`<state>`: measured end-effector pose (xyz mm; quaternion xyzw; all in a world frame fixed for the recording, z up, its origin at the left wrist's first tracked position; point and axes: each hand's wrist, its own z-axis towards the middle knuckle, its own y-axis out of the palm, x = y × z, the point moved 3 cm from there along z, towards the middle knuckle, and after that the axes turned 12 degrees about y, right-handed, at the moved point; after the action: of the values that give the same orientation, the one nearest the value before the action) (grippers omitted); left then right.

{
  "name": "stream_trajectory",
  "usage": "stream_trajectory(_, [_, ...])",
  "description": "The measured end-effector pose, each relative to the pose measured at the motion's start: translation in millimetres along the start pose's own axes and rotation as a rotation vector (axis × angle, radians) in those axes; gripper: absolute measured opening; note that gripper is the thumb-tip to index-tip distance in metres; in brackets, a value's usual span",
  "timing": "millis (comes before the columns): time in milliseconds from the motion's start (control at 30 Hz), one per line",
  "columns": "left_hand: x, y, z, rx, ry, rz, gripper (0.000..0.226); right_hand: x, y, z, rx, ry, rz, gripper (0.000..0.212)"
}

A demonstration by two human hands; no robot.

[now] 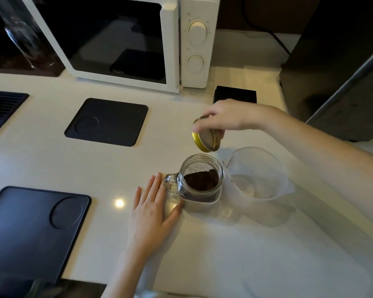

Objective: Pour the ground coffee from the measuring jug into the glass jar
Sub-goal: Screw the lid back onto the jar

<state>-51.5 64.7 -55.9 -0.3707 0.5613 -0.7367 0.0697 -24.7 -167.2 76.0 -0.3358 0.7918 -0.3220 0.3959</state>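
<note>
A glass jar with a side handle stands upright on the white counter, dark ground coffee inside it. Just to its right stands the clear measuring jug, which looks empty. My right hand holds a gold lid tilted in the air just above and behind the jar's mouth. My left hand lies flat on the counter with fingers apart, touching the jar's handle and base on the left.
A white microwave stands at the back. Black mats lie at the centre left and front left. A small black box sits behind my right hand. A dark cabinet rises at the right.
</note>
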Motion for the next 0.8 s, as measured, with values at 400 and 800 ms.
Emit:
stream_trajectory(400, [14.4, -45.1, 24.7, -0.031, 0.142, -0.830, 0.083, 5.5, 43.1, -89.4, 0.193, -0.310, 0.652, 0.044])
stream_trajectory(800, [25.8, -41.2, 41.5, 0.051, 0.194, -0.850, 0.079, 10.9, 70.4, -105.9, 0.487, -0.240, 0.311, 0.044])
